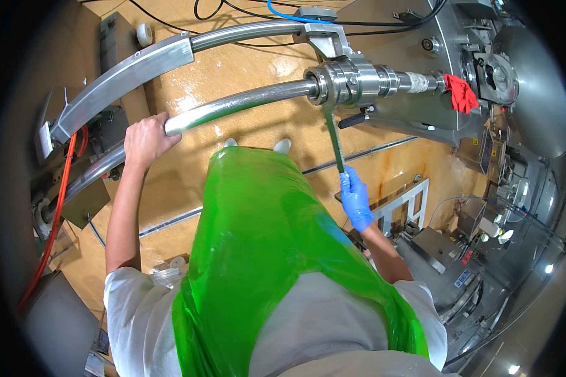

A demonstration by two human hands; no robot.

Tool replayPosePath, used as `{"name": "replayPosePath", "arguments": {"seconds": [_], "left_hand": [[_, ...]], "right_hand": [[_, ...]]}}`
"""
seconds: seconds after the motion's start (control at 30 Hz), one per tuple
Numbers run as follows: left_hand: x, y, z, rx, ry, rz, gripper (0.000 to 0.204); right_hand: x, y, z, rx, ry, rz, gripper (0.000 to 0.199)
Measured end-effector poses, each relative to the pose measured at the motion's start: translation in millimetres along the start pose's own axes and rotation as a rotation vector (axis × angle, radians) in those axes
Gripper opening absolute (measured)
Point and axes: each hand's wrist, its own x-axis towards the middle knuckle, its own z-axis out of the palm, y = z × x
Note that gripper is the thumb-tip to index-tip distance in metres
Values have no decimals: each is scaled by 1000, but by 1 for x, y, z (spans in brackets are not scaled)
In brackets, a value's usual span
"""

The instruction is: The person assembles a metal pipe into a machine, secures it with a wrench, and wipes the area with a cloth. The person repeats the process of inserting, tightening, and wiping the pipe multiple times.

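Observation:
My left hand [147,142], bare, is wrapped round a long shiny steel pipe [239,100] that curves up to the right into a ribbed steel coupling [349,81]. In a blue glove, my right hand [356,200] is closed round the lower end of a long flat metal spanner [334,139]. The spanner's upper end meets the underside of the coupling's left ring; how it hooks on there cannot be made out. Beyond the coupling, a red cloth [461,94] hangs at the joint with the large machine.
A second curved steel bar [129,85] runs above the pipe. A red hose [58,217] hangs at the left. Black cables and a blue tube [283,14] cross the top. A white metal frame [404,207] stands right of my glove. The tan floor [277,63] looks wet.

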Motion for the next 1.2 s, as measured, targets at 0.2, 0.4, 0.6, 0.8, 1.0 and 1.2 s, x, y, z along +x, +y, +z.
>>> {"name": "replayPosePath", "arguments": {"seconds": [0.2, 0.4, 0.6, 0.8, 1.0, 1.2], "left_hand": [[-3, -2, 4, 79, 90, 117, 35], [-3, 8, 5, 124, 80, 8, 42], [-20, 23, 19, 166, 362, -102, 63], [-58, 82, 52, 157, 650, -279, 84], [-84, 145, 56, 144, 503, -337, 73], [-76, 183, 48, 128, 482, -197, 63]], "right_hand": [[12, 16, -86, 90, 368, -75, 30], [56, 103, -229, 518, 557, 81, 22], [128, 251, -337, 1052, 464, 58, 30], [260, 400, -415, 1249, 479, 125, 37], [333, 455, -433, 1287, 474, 207, 29], [341, 463, -428, 1286, 393, 240, 28]]}}
